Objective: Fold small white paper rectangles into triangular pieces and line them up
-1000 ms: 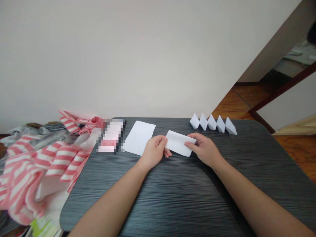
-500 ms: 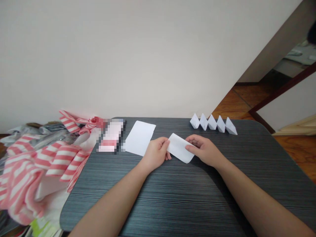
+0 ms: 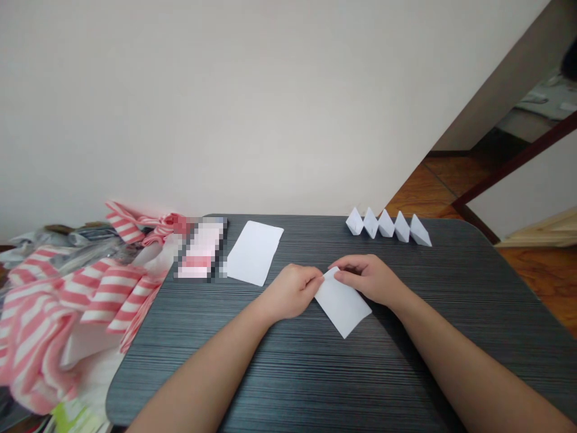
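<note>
A white piece of paper slants between my hands over the middle of the dark table, its lower corner toward me. My left hand pinches its upper left edge, the fingers closed. Thumb and fingers of my right hand grip the top corner, which looks partly folded over. Whether the paper's lower part touches the table I cannot tell. Left of it lies a flat stack or sheet of white paper. Behind my right hand several folded white paper shapes stand in a row.
The dark, wood-grained table has rounded corners and backs onto a pale wall. A blurred-out pink and white object, phone-like in outline, lies at the table's left. Red-and-white striped cloth is heaped beside that edge.
The paper has turned, so its long side now points down toward me. Both hands have shifted a little nearer and closer together, my right hand now gripping the top corner.
</note>
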